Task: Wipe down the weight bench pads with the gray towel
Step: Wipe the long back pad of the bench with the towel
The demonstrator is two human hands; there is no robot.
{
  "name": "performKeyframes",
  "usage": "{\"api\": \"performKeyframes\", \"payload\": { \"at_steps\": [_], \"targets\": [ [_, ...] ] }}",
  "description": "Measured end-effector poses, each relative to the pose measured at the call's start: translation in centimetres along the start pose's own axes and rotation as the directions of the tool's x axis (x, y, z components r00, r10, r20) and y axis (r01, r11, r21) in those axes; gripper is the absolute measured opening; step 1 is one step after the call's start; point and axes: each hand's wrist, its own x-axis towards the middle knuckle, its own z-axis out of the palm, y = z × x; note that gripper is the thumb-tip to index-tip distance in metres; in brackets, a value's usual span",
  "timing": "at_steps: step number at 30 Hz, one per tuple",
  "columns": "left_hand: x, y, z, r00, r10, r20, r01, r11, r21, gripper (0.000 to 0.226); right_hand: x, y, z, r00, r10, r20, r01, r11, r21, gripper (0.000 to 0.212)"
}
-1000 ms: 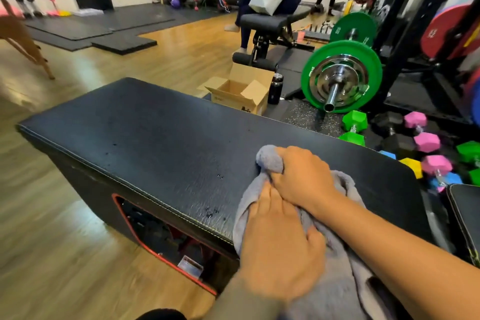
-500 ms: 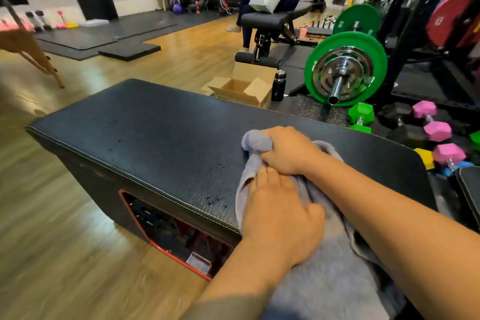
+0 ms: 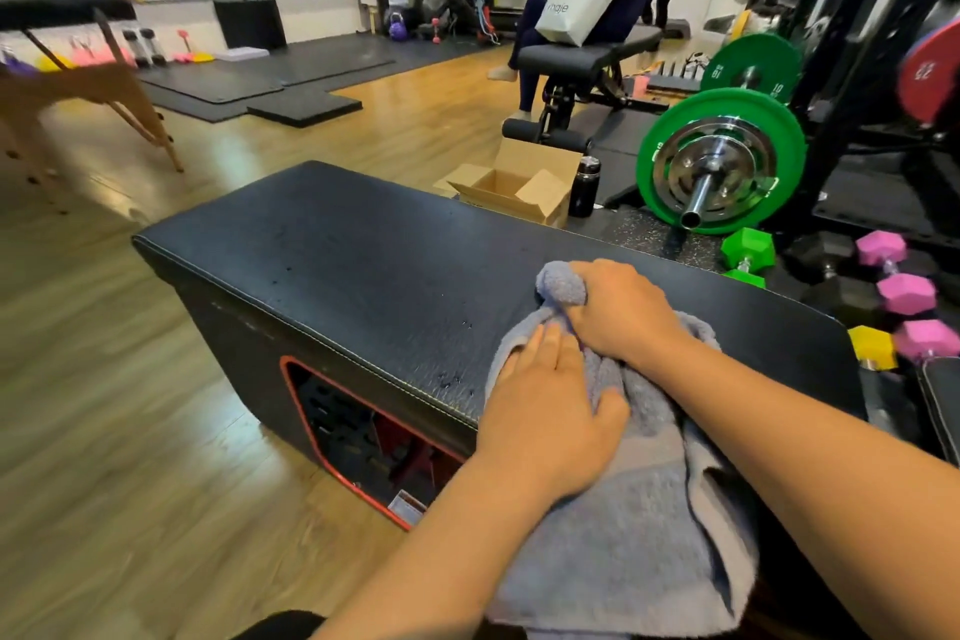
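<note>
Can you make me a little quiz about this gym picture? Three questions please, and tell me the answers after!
1. True or false: the left hand and the right hand both touch the gray terry towel.
2. Which hand grips a bunched-up end of the towel? A) left B) right C) neither
3. Fill in: the big round weight plate beyond the black padded bench top is coloured ____.
Key: 1 true; 2 B, since the left hand lies flat on the towel; 3 green.
</note>
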Motion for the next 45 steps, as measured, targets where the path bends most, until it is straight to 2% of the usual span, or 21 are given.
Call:
{"api": "performKeyframes", "payload": {
  "at_steps": [2,6,8,11,13,16,20,23,28,32,37,40,42,43,45],
  "targets": [
    [-0.3,-0.1,-0.1,1.0,0.01,-0.022,-0.01,1.0,0.011,0.074,1.7,0.4,0.1,1.0,0.01,-0.016,-0.01,1.0,-0.006,0.029],
    [-2.8,-0.2,-0.3,0.999,0.015,-0.039,-0.013,0.999,0.051,0.079,1.8,-0.7,0.4,0.998,-0.06,0.034,0.061,0.998,-0.03,0.025],
    [-4.8,0.5,-0.2,0.997,-0.066,-0.045,0.07,0.993,0.097,0.078,-0.2,-2.1,0.4,0.986,-0.14,0.085,0.139,0.99,0.016,0.011],
    [-7.0,2.0,0.6,0.98,-0.195,0.04,0.192,0.98,0.056,0.079,-4.1,-4.2,-0.1,0.948,-0.265,0.175,0.254,0.964,0.079,0.015],
    [-7.0,2.3,1.0,0.974,-0.227,0.014,0.226,0.973,0.052,0.083,-5.1,-4.6,-0.5,0.935,-0.295,0.199,0.277,0.954,0.11,0.017],
    [-4.9,1.2,1.2,0.962,-0.271,-0.041,0.273,0.96,0.064,0.085,-2.2,-2.9,-0.6,0.968,-0.209,0.142,0.202,0.978,0.057,0.009],
    [0.9,-0.8,-0.1,0.978,-0.182,0.103,0.164,0.972,0.167,0.087,3.1,-0.9,0.8,0.997,-0.078,0.009,0.078,0.997,-0.029,0.006],
    [4.5,-0.9,-1.3,0.964,-0.18,0.196,0.151,0.976,0.155,0.086,5.8,-0.5,1.1,0.999,-0.019,-0.028,0.016,0.996,-0.083,0.024],
    [4.8,-1.3,-1.7,0.951,-0.223,0.214,0.193,0.969,0.153,0.086,4.9,-0.9,1.1,1.0,0.004,-0.021,-0.005,0.998,-0.061,0.021],
    [2.8,-1.6,-2.1,0.958,-0.142,0.25,0.119,0.988,0.103,0.082,1.5,-2.1,0.9,0.998,0.027,0.055,-0.028,0.999,0.016,0.026],
    [-0.2,-0.9,-2.2,0.93,-0.211,0.3,0.178,0.975,0.133,0.072,-3.0,-4.2,0.4,0.996,0.066,0.06,-0.079,0.966,0.246,0.03],
    [-0.7,-0.5,-1.9,0.918,-0.213,0.334,0.173,0.974,0.146,0.07,-4.0,-3.7,0.6,0.989,0.037,0.14,-0.054,0.992,0.117,0.052],
    [1.0,-0.6,-1.6,0.926,-0.244,0.287,0.214,0.968,0.131,0.076,-2.3,-2.9,0.5,0.985,0.022,0.171,-0.029,0.999,0.037,0.053],
    [2.2,-0.7,-1.7,0.929,-0.272,0.252,0.258,0.962,0.088,0.077,-1.0,-2.5,0.6,0.984,0.03,0.178,-0.034,0.999,0.02,0.055],
    [5.1,-1.0,-2.1,0.949,-0.242,0.203,0.252,0.967,-0.028,0.077,2.0,-1.7,0.6,0.982,0.08,0.169,-0.082,0.997,0.001,0.058]
  ]
}}
